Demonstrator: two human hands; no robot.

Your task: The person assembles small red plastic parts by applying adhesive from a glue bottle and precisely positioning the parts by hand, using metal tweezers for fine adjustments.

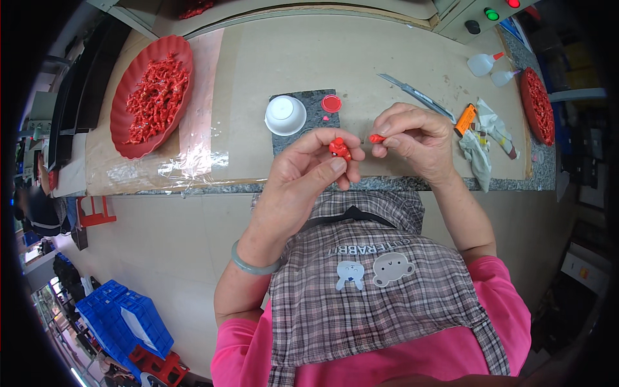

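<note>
My left hand (316,161) is closed around a small red figurine (340,149) with dark spots on it, held between thumb and fingers. Just to its right, my right hand (412,135) pinches a small red piece (376,138), its tip pointing toward the figurine. The two red parts are apart. Beyond my hands lies a dark grey mat (314,103). On it are a white cup-shaped bowl (285,115), a round red lid-like dish (331,104) and a tiny pink bit (325,119).
A red scalloped tray (119,122) heaped with small red pieces stands at left; another red tray (536,106) is far right. Near my right hand lie a utility knife (419,95), an orange lighter-like item (465,120), crumpled tubes (477,158) and white squeeze bottles (481,64).
</note>
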